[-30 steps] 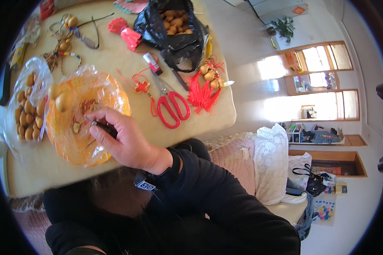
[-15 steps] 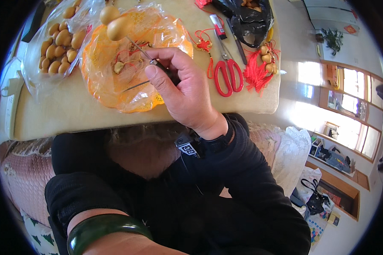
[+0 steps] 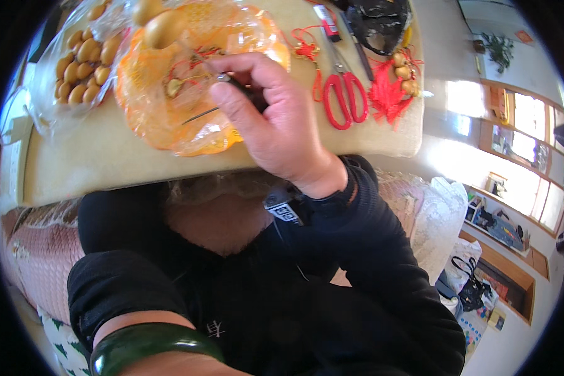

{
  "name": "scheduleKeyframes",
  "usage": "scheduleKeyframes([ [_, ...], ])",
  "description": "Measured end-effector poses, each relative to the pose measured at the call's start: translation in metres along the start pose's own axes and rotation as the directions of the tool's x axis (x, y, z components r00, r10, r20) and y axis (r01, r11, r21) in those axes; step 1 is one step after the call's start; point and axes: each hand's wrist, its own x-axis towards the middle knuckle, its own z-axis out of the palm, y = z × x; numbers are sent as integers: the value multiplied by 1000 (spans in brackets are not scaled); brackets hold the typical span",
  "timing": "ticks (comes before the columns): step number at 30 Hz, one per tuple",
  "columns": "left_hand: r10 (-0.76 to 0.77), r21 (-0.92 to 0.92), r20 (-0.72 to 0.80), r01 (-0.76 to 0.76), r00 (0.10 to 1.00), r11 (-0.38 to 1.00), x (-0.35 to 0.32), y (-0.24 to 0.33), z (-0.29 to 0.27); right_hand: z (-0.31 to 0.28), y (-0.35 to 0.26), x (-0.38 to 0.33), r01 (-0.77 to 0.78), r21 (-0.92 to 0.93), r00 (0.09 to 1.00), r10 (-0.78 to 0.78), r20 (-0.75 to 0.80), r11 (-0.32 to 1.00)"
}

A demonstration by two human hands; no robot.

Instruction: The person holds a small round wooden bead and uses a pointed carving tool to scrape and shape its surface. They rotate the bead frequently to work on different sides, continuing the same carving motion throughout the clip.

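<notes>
Because the thin dark tool [image 3: 241, 93] is pinched between thumb and fingers of the right hand [image 3: 272, 119], its tip rests over the orange plastic bag [image 3: 169, 119] on the table [image 3: 106, 163]. The tool looks light, stiff and narrow (what kind it is cannot be told, since the fingers hide much of it); it is best held near mid-shaft, as here. The bag is judged soft, crinkly and slippery, so it will shift if pushed. Inside it lies a small tan piece [image 3: 172, 88] with red cord [image 3: 194, 59], just ahead of the tool tip; this is probably light and easily displaced.

The left hand is out of view: only the forearm with a green bangle [image 3: 147, 344] shows at the lower edge, well apart from the bag, and its state cannot be told.

Red scissors [image 3: 344, 97] lie just to the right of the right hand. A clear bag of tan gourds [image 3: 81, 62] lies to the left.
</notes>
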Motion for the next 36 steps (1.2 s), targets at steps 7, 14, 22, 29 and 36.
scheduleKeyframes([
  [7,6,-2,19,-6,1000,1000,6,2,3,0,4,1,40,50,999,-41,7,998],
  [14,15,-4,35,-15,999,1000,18,8,11,1,10,4,158,62,987,-157,-17,985],
  [22,40,-1,64,-40,997,999,34,21,21,0,10,3,226,-14,972,-227,-56,974],
  [29,61,2,86,-61,994,998,39,28,25,-2,3,3,250,-5,965,-249,-77,968],
  [36,69,-6,75,-69,995,998,30,25,23,1,11,3,284,-24,953,-285,-100,959],
])
